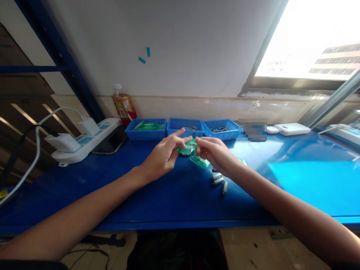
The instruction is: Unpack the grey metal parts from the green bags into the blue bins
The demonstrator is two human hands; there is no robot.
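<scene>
Both hands meet above the middle of the blue table. My left hand and my right hand pinch a small green translucent bag between them, the left index finger stretched out above it. Another green bag lies on the table just under my right hand. Three small grey metal parts lie on the table beside my right wrist.
Three blue trays stand at the back: one with green bags, two with small dark parts. A white power strip with chargers, a phone and a bottle are at left. White devices lie at right.
</scene>
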